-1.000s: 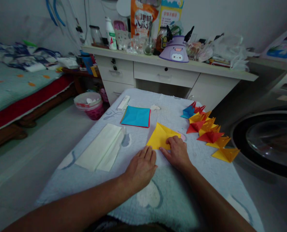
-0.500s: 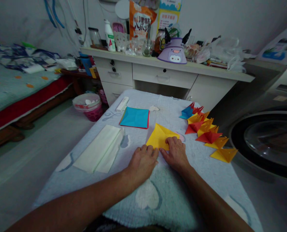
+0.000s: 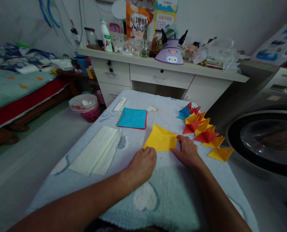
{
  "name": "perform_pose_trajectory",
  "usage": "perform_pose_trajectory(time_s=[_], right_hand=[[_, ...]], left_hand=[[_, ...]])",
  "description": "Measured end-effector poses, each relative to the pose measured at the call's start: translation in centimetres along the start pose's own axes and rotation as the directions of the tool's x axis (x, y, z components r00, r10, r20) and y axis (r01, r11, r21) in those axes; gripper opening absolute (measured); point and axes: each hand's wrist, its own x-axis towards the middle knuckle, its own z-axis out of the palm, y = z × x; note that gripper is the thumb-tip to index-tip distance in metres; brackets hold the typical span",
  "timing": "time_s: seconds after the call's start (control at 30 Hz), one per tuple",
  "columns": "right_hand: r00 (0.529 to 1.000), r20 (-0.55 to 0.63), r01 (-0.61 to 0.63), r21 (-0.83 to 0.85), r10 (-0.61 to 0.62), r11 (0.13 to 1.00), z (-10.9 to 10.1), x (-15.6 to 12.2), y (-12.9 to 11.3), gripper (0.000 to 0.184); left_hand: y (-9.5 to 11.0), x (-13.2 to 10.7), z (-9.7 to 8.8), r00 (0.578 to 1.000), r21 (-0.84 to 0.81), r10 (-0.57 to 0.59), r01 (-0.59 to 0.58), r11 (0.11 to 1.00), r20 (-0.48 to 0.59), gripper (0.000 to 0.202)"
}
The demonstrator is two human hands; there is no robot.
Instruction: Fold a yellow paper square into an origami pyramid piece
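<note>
A square of yellow origami paper [image 3: 161, 140] with crease lines lies flat on the cloth-covered table in front of me. My left hand [image 3: 143, 162] is closed, its curled fingertips pinching the paper's near left corner. At the opposite side rests my right hand [image 3: 187, 149], thumb and fingers apart along the sheet's right edge. Beyond the sheet lies a stack of coloured paper squares [image 3: 132, 118] with blue on top. Several folded paper pieces [image 3: 206, 136] in yellow, red, orange and blue form a slanting cluster to the right.
Left of my hands is a folded pale sheet [image 3: 95, 151]. A small white box [image 3: 120, 105] sits near the far left table edge. Behind stands a white desk [image 3: 143, 61] crowded with items, and a washing machine [image 3: 266, 129] is at right. A pink bin [image 3: 90, 112] stands on the floor.
My right hand has slid right, off the paper's middle to its right edge, uncovering more of the yellow sheet. My left hand stays at the near left corner, its fingers more curled.
</note>
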Motion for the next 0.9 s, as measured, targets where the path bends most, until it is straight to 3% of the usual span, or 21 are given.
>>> perform_pose_trajectory(time_s=[0.4,0.67,0.9], right_hand=[[0.997,0.071,-0.007,0.042,0.004,0.999,-0.6,0.4,1.1,0.062],[0.997,0.07,-0.022,0.072,0.017,0.997,-0.8,0.6,1.2,0.06],[1.0,-0.023,-0.012,0.196,0.017,0.981,-0.1,0.9,1.8,0.047]], left_hand=[[1.4,2.5,-0.9,0.996,0.009,-0.069,0.068,0.998,0.054,0.027],[0.0,1.9,0.5,0.997,-0.029,-0.006,0.003,1.0,-0.082,0.016],[-0.4,2.3,1.1,0.992,-0.105,-0.045,0.033,0.994,-0.118,0.014]])
